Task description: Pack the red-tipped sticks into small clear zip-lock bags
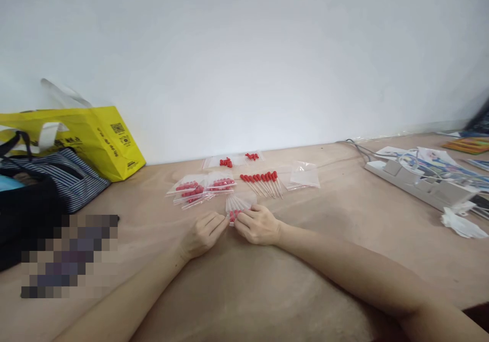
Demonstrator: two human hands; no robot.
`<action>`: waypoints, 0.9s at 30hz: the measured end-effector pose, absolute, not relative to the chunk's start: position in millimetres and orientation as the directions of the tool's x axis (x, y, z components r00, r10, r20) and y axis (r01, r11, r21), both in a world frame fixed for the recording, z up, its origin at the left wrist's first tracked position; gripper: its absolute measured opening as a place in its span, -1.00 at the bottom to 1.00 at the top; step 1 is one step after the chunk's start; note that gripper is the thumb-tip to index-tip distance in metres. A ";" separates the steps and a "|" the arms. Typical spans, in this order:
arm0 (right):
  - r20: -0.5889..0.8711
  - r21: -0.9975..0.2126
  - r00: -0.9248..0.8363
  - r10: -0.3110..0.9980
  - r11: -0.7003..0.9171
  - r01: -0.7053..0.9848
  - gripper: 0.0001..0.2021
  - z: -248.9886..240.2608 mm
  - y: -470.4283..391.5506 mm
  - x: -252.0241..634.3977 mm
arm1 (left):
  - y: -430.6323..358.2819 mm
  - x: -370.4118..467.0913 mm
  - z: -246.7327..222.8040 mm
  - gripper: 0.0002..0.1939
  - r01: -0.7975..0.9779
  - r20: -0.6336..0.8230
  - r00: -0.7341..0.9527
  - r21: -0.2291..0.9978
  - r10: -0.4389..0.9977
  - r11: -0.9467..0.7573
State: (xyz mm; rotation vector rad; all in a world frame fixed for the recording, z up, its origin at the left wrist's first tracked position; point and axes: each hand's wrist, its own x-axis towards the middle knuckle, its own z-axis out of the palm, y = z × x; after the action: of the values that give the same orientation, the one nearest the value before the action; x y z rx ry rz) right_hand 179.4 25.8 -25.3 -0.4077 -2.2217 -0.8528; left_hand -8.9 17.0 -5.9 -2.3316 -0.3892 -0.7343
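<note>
Between my two hands lies a clear plastic zip bag (241, 199) with several red-tipped sticks in it, the red ends toward me. My left hand (205, 233) is closed, its fingertips pinching the bag's near left edge. My right hand (257, 225) is also closed, its fingers on the bag's near right edge and covering part of the red tips. Just beyond, loose red-tipped sticks (263, 180) lie in a fanned row. To their left is an overlapping pile of filled bags (196, 189). On the right sits a small stack of flat clear bags (304, 175).
Further back, more bags with red tips (226, 163) lie near the wall. A yellow shopping bag (114, 143) and a striped bag (82, 176) stand on the left, near a blurred-out object (71, 255). A white power strip (416, 187), cables and a crumpled tissue (463, 224) are at right.
</note>
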 end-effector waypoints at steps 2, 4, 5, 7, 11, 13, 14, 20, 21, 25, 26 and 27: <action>0.697 0.453 -0.714 0.073 0.726 0.517 -0.78 -25.3 25.8 183.0 | 17.8 -10.6 -7.1 -0.81 0.441 0.588 0.804 -0.494 0.086 -0.749; 0.685 0.446 -0.721 0.104 0.723 0.528 -0.79 -26.1 26.0 190.9 | 18.6 -14.0 -8.1 -0.81 0.432 0.575 0.812 -0.476 0.100 -0.766; 0.679 0.445 -0.726 0.109 0.726 0.525 -0.80 -26.6 26.2 196.3 | 18.5 -15.9 -8.1 -0.81 0.422 0.567 0.817 -0.465 0.104 -0.779; 0.665 0.437 -0.738 0.118 0.739 0.512 -0.81 -27.7 26.0 208.5 | 16.4 -18.9 -6.1 -0.81 0.388 0.558 0.824 -0.425 0.102 -0.818; 0.657 0.316 -0.719 0.228 0.782 0.537 -0.81 -29.1 22.9 229.0 | 7.9 -15.6 -0.3 -0.91 0.468 0.599 0.727 -0.073 0.336 -0.881; 0.628 0.245 -0.722 0.288 0.808 0.535 -0.81 -29.0 20.3 233.5 | 6.6 -8.9 -2.4 -0.80 0.611 0.589 0.541 0.215 0.600 -0.762; 0.611 0.219 -0.730 0.305 0.821 0.527 -0.81 -28.8 19.0 234.4 | 7.6 -5.2 -5.3 -0.79 0.654 0.574 0.416 0.349 0.705 -0.671; 0.619 -0.124 -0.637 0.460 0.857 0.499 -0.89 -27.4 12.1 232.2 | 16.7 11.8 -22.0 -0.68 0.413 0.379 0.047 0.835 0.924 -0.363; 0.625 -0.227 -0.600 0.501 0.851 0.474 -0.92 -27.1 11.3 231.8 | 15.5 13.6 -21.6 -0.69 0.360 0.326 0.040 0.877 0.945 -0.318; 0.632 -0.507 -0.493 0.598 0.800 0.320 -0.96 -23.5 9.7 234.3 | 6.7 17.8 -17.2 -0.77 0.209 0.225 0.128 0.946 0.966 -0.248; 0.631 -0.549 -0.472 0.616 0.784 0.290 -0.96 -21.9 9.9 236.7 | 5.3 18.1 -17.2 -0.76 0.204 0.221 0.140 0.947 0.965 -0.246; 0.631 -0.586 -0.447 0.635 0.767 0.262 -0.97 -20.1 10.4 240.0 | 4.5 18.0 -17.8 -0.75 0.212 0.225 0.142 0.945 0.964 -0.251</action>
State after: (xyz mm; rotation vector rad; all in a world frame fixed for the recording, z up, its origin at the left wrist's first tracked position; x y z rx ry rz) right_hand 240.0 10.4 -20.1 -0.6718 -2.0391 0.5119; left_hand 18.0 4.5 -17.8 -2.7728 -1.9974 -2.0245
